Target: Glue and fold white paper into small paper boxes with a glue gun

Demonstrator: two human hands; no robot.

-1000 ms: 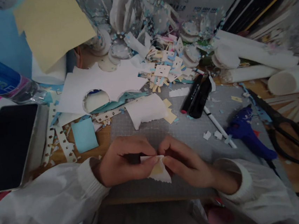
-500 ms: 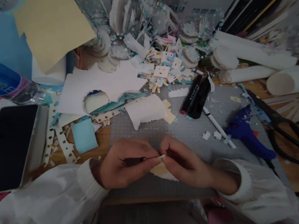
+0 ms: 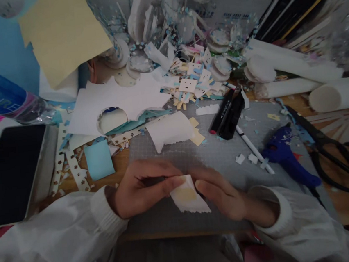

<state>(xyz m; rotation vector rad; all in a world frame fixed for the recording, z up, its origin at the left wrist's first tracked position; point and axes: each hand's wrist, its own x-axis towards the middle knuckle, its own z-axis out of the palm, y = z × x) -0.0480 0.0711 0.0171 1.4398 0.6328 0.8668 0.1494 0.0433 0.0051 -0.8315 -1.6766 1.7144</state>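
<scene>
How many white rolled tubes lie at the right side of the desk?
3 that I can separate: the long roll farthest back, the middle roll in front of it, and the near roll at the right edge. More may be hidden in the clutter.

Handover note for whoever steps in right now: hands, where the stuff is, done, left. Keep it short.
Left hand: fingertips pinch the top edge of the small white paper piece, which has a yellowish patch on it.
Right hand: blurred, beside the piece's right edge; grip unclear.
Both are low over the grey cutting mat.
Nearby: blue glue gun and black scissors to the right, white pen and black marker above, blue paper square to the left.
Done: the piece has a cut, scalloped edge.
Left: it is not yet set down or stuck to anything.
</scene>
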